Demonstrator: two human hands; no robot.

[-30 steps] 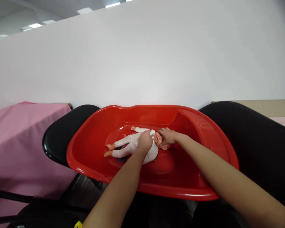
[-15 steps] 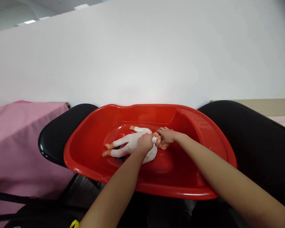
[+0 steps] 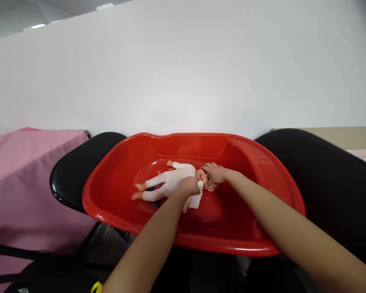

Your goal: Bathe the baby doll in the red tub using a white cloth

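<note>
A small baby doll in a white suit lies on its back inside a red plastic tub, feet to the left, head to the right. My left hand is closed on a white cloth and presses it against the doll's chest and near shoulder. My right hand rests on the doll's head, with fingers over the face. Most of the doll's head is hidden under that hand.
The tub rests across two black chair seats, one at the left and one at the right. A pink cloth-covered surface lies to the left. A plain white wall rises right behind the tub.
My left hand has slid with the cloth from the doll's chest toward me, to its near side. My right hand stays on the doll's head. The view has shifted slightly.
</note>
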